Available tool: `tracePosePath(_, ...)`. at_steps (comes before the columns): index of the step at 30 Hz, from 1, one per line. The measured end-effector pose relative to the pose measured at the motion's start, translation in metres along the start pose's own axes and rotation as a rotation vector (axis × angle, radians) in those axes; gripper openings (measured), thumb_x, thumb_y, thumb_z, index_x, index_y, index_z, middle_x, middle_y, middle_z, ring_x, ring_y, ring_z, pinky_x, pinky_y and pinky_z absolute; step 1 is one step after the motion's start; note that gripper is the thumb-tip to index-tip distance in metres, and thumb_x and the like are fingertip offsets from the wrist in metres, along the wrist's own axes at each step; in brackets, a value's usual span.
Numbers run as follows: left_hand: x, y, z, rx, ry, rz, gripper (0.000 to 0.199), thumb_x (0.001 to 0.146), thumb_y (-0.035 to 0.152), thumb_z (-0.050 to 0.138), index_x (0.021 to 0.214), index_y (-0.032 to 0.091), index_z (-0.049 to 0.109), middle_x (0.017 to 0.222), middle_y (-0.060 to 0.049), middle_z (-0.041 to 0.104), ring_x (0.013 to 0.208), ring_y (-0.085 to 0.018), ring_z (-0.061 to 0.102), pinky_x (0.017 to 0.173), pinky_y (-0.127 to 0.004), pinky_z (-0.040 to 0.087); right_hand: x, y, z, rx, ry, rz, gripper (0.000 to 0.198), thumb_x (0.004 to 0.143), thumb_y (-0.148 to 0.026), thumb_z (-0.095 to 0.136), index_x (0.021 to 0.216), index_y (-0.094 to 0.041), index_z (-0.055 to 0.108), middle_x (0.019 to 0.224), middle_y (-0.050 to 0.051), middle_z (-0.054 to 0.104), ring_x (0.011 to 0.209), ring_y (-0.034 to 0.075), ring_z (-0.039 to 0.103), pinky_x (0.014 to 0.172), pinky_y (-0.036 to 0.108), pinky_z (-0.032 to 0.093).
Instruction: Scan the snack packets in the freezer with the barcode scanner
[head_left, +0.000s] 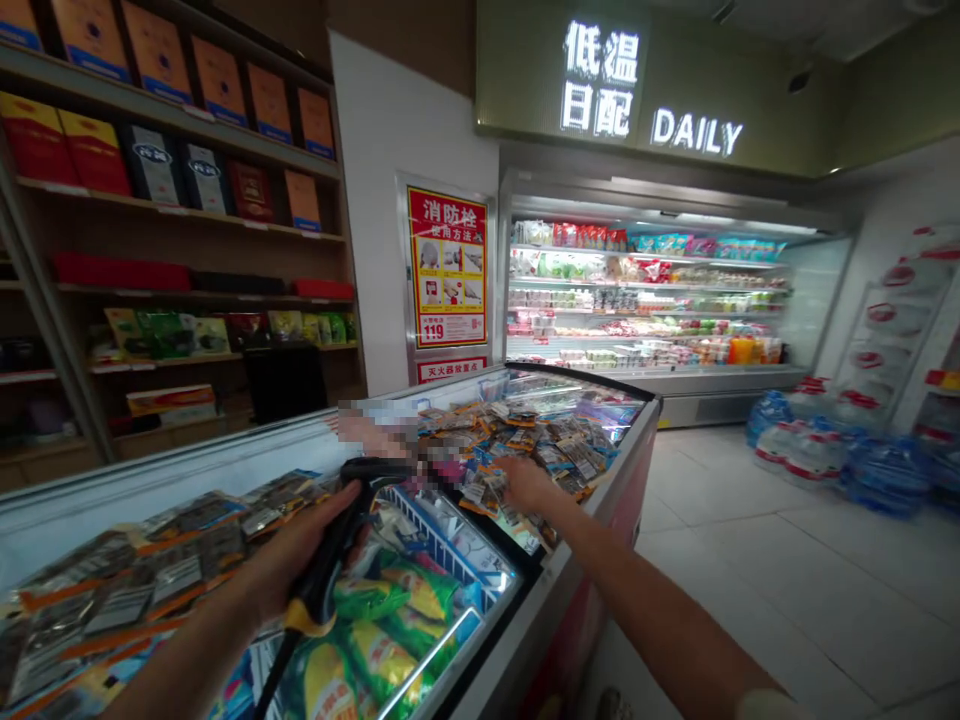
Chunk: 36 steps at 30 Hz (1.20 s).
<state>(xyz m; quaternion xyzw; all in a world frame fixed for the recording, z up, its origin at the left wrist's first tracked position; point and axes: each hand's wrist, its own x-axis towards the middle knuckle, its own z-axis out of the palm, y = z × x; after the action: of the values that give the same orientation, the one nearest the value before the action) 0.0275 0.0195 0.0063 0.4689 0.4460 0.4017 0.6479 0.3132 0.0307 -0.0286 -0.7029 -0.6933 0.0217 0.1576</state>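
Here's the black handheld scanner point(332, 557), up over the chest freezer point(634, 445), the left hand point(296, 545) wrapped round its grip, nose towards the packets point(577, 450). In among those packets reaches the right hand point(529, 487); whether it pinches one, I can't tell. Best, I'd judge: packet flat, scanner steady, cord point(276, 665) hanging free.

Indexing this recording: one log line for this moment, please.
left grip: around black scanner | right grip: over packets, contact unclear | packets: spread across freezer | behind: lit fridge
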Motion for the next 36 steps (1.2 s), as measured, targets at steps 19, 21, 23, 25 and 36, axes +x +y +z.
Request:
tracePosePath(19, 0.016, 0.023, -0.019, -0.128, 0.015, -0.131, 0.026, 0.073, 0.039, 0.055, 0.077, 0.013, 0.057, 0.059, -0.004, 0.059, 0.041, -0.011, 0.051, 0.036, -0.021, 0.042, 0.071, -0.043, 0.033, 0.274, 0.281, -0.095, 0.072, 0.05, -0.035, 0.074, 0.115, -0.012, 0.052, 0.121, 0.017, 0.046, 0.108, 0.027, 0.047, 0.086, 0.034, 0.038)
tracePosePath(21, 0.016, 0.023, -0.016, -0.125, 0.015, -0.132, 0.026, 0.073, 0.038, 0.055, 0.078, 0.013, 0.057, 0.059, -0.003, 0.059, 0.041, -0.01, 0.051, 0.035, -0.02, 0.042, 0.063, -0.048, 0.036, 0.204, 0.237, 0.004, 0.064, 0.056, -0.048, 0.067, 0.106, -0.009, 0.058, 0.11, 0.021, 0.054, 0.102, 0.032, 0.051, 0.082, 0.04, 0.04)
tracePosePath(23, 0.015, 0.024, -0.014, -0.124, 0.012, -0.144, 0.025, 0.074, 0.038, 0.055, 0.077, 0.013, 0.056, 0.059, -0.003, 0.059, 0.041, -0.01, 0.052, 0.035, -0.019, 0.041, 0.053, -0.053, 0.033, 0.116, 0.108, 0.112, 0.062, 0.058, -0.064, 0.054, 0.086, -0.009, 0.066, 0.089, 0.021, 0.062, 0.089, 0.036, 0.057, 0.073, 0.045, 0.042)
tracePosePath(25, 0.016, 0.024, -0.011, -0.129, 0.006, -0.153, 0.025, 0.075, 0.037, 0.053, 0.075, 0.012, 0.056, 0.059, -0.003, 0.058, 0.041, -0.01, 0.051, 0.034, -0.019, 0.041, 0.045, -0.059, 0.031, 0.059, 0.013, 0.161, 0.062, 0.05, -0.07, 0.054, 0.069, -0.013, 0.067, 0.077, 0.019, 0.064, 0.081, 0.038, 0.059, 0.066, 0.045, 0.042)
tracePosePath(36, 0.045, 0.047, -0.002, -0.177, -0.022, 0.054, 0.025, 0.081, 0.034, 0.044, 0.076, 0.011, 0.055, 0.06, -0.004, 0.058, 0.047, -0.01, 0.055, 0.044, -0.02, 0.046, 0.094, -0.052, 0.059, 0.986, 0.44, 0.129, 0.036, 0.057, -0.031, 0.06, 0.09, -0.016, 0.055, 0.079, 0.003, 0.063, 0.073, 0.019, 0.057, 0.065, 0.03, 0.044)
